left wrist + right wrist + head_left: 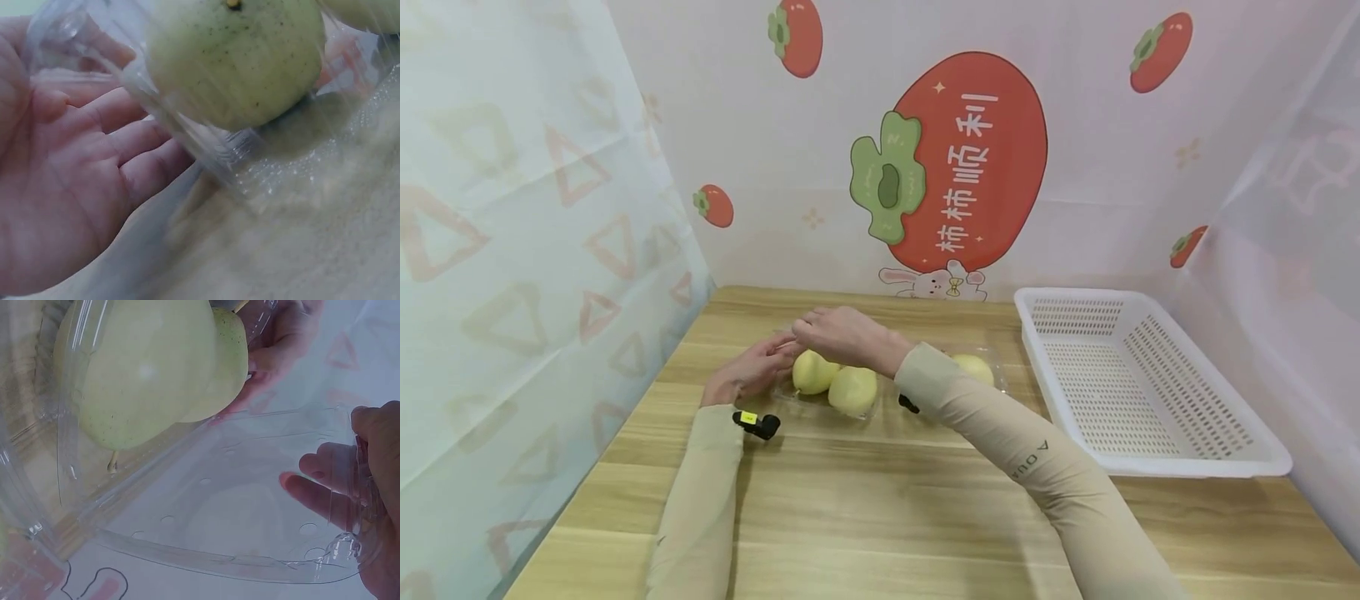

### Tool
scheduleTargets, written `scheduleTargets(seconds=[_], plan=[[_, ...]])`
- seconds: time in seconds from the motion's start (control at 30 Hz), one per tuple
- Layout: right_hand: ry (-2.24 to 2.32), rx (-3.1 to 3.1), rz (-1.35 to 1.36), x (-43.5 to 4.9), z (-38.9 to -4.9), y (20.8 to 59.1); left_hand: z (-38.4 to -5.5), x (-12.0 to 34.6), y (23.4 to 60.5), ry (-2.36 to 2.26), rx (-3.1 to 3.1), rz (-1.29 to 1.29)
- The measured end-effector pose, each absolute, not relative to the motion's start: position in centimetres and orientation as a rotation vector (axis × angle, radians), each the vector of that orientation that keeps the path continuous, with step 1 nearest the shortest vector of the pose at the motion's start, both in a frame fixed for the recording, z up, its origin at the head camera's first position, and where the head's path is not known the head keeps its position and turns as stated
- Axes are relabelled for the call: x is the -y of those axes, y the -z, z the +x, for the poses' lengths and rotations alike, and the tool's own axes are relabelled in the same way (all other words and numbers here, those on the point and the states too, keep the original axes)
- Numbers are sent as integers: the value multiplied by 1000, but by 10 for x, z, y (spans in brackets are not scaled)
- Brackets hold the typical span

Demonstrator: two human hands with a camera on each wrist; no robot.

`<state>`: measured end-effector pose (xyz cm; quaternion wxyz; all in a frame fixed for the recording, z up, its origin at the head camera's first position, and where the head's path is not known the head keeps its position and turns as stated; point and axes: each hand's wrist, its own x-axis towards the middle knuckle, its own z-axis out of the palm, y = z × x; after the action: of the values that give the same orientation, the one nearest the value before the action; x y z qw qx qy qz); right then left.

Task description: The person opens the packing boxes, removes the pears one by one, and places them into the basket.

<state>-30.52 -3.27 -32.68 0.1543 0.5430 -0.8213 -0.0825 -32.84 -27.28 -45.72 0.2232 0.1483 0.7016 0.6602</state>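
At the box [70, 444], the right hand [846, 335] pinches the lid [244, 525], seemingly opening it. The left hand [81, 162], fingers extended, touches the box, which likely needs bracing next.

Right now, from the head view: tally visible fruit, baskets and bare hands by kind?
Yellow-green fruit: 3
White basket: 1
Hands: 2 (left hand, right hand)
Total: 6
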Motion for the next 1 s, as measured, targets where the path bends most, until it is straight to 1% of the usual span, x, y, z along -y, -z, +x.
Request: scheduleTargets(seconds=[0.43, 0.77, 1.0], plan=[[150, 2344, 1476, 21, -324, 321, -325, 273, 451, -1791, -1984, 450], [94, 2381, 1371, 4, -343, 317, -327, 266, 454, -1865, -1980, 311], [139, 2470, 1268, -7, -353, 318, -330, 260, 456, -1935, -1980, 302]])
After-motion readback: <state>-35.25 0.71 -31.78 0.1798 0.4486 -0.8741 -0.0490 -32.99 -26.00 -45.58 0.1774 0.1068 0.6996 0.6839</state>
